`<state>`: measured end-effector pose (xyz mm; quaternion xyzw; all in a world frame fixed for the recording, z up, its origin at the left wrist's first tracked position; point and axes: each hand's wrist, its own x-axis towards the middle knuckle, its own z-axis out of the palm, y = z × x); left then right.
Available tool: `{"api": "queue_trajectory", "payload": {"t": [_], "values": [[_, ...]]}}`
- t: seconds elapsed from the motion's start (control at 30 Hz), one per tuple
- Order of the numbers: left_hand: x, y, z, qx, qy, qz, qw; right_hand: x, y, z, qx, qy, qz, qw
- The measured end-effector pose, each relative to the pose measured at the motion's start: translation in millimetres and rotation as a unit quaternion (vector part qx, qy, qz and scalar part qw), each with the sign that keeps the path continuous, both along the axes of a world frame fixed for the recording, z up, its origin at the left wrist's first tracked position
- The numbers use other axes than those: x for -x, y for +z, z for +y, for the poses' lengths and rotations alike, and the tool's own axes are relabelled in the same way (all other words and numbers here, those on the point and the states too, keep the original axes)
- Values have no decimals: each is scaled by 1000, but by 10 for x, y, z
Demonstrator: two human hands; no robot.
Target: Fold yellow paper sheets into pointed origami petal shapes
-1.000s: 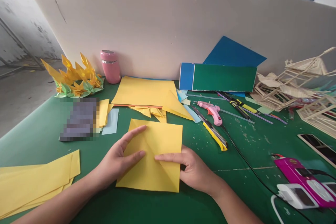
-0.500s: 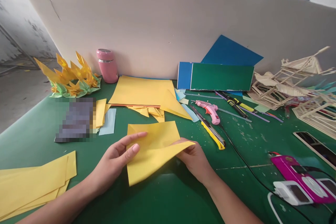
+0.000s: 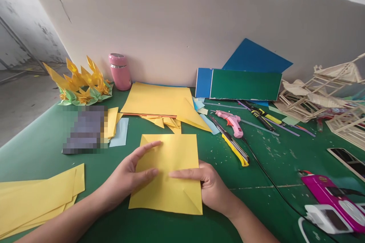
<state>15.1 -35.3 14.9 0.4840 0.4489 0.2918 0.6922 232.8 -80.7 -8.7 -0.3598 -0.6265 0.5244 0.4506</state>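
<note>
A square sheet of yellow paper (image 3: pixel 176 193) with crease marks, one running diagonally to its lower right corner, is between my two hands, just in front of me. My left hand (image 3: pixel 135 172) is at its left edge, thumb and forefinger stretched over the top face; the remaining fingers are hidden, seemingly under the sheet. From the right edge, my right hand (image 3: pixel 209 184) holds it, the forefinger pointing left across the paper and the other fingers tucked below. Behind the sheet are small folded yellow pieces (image 3: pixel 171 122) and a stack of larger yellow sheets (image 3: pixel 156 98).
Yellow strips (image 3: pixel 37 197) lie left by my forearm. A paper crown-like piece (image 3: pixel 82 83) and pink flask (image 3: pixel 120 72) stand behind. To the right are a yellow cutter (image 3: pixel 235 150), a pink glue gun (image 3: pixel 232 121) with its cord, a magenta power strip (image 3: pixel 325 193), and stick models (image 3: pixel 308 95).
The yellow sheet was bent up along its near side and now lies opened out flat. My right forefinger has moved onto its top face. The view has shifted slightly.
</note>
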Motion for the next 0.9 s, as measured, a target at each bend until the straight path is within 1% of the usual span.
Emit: {"api": "queue_trajectory", "payload": {"t": [0.13,0.27,0.37,0.43,0.47,0.53,0.63,0.7,0.77,0.8,0.83,0.87,0.9], "values": [[-31,33,10,-38,-14,104,994,-35,-14,-3,-8,20,-27,999],[-28,5,23,-141,4,166,976,-42,1,6,-24,-8,-26,999],[-19,-22,19,-188,-11,178,966,-40,30,25,-48,-45,-41,997],[-6,-37,6,-200,-37,177,963,-43,44,35,-40,-96,-49,993],[7,-45,-3,-206,-50,175,962,-46,47,38,-23,-119,-44,992],[50,-63,-21,-222,-68,170,958,-55,53,41,36,-145,-13,989],[140,-100,-34,-246,-83,148,954,-68,71,40,119,-156,37,980],[189,-127,-30,-258,-137,92,952,-74,95,35,135,-165,46,976],[204,-151,-23,-260,-190,30,946,-75,120,25,133,-174,44,975],[197,-158,-21,-262,-197,9,945,-75,131,18,130,-175,43,975],[180,-159,-20,-268,-189,-2,945,-72,139,11,128,-173,43,976],[155,-154,-19,-278,-165,3,946,-69,144,4,126,-168,42,977],[125,-139,-19,-287,-117,28,951,-65,148,-2,122,-163,39,978]]}}
